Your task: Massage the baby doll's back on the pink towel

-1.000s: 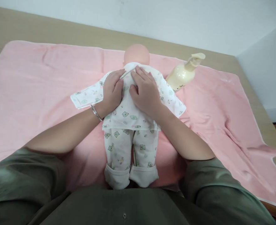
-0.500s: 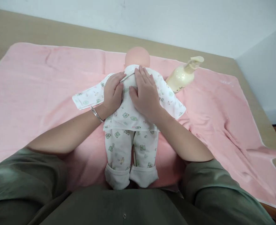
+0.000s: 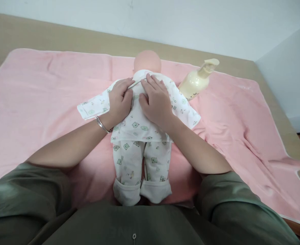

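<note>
A baby doll [image 3: 147,61] lies on a pink blanket, its bald head at the far end and no face showing. It wears a white printed shirt [image 3: 139,119] and matching trousers [image 3: 129,156] with turned-up cuffs. On the left of the doll's upper body rests my left hand [image 3: 120,98], fingers stretched over the shirt beside a raised fold. My right hand [image 3: 156,98] lies flat across the upper middle of the shirt, fingers extended and thumb apart. Neither palm shows.
Just right of the doll's shoulder, a cream pump bottle [image 3: 195,81] leans on the pink blanket [image 3: 37,95]. Wrinkles run across the blanket's right side. The wooden table [image 3: 70,37] meets a white wall [image 3: 165,20] at the back.
The fingertips of my right hand have shifted slightly left on the shirt, toward the fold. My left hand stays nearly in place; the whole view has moved a little.
</note>
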The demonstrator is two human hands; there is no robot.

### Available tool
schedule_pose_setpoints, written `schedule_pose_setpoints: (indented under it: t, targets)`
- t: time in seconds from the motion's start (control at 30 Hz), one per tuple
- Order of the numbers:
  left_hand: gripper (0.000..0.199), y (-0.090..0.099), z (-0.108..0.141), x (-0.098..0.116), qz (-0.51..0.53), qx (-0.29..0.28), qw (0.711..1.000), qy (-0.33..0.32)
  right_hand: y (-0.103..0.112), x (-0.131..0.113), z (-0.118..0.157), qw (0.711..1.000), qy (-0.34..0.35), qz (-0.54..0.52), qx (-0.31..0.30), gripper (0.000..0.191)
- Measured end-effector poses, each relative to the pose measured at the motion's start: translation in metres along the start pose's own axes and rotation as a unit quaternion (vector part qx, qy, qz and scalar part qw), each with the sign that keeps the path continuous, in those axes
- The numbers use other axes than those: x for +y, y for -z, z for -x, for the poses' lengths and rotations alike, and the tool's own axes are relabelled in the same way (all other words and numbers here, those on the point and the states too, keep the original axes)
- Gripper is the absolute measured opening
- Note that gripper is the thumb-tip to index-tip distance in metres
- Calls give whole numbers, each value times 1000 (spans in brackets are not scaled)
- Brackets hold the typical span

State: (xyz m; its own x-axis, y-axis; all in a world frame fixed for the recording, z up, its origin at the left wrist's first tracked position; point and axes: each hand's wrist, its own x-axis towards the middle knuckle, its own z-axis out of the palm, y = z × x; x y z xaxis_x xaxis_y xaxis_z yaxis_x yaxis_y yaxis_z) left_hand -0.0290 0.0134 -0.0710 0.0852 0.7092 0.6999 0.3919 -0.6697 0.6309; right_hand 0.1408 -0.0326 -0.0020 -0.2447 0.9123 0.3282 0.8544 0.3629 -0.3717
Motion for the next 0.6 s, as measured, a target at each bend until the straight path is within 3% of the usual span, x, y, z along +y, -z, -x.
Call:
schedule_pose_setpoints:
  t: [0.2, 0.37, 0.43, 0.5, 0.57, 0.6]
  targets:
    - [19, 5, -24, 16, -47, 26, 998, 19, 4, -1, 0, 1000, -4, -3, 0, 57]
    - [13, 11, -51, 51, 6, 47, 999, -2, 8, -3, -3, 1000, -4, -12, -14, 57]
    - [14, 9, -61, 70, 72, 38, 995, 53, 21, -2, -6, 999, -6, -47, -24, 55]
    - [23, 3, -73, 90, 173, -5, 973, 151, 44, 1, -9, 995, -21, -98, 1, 53]
    - [26, -6, -87, 110, 296, -26, 921, 252, 76, 6, -10, 983, -38, -128, 123, 51]
    - [27, -11, -95, 120, 357, -35, 885, 298, 94, 9, -9, 972, -9, -140, 188, 51]
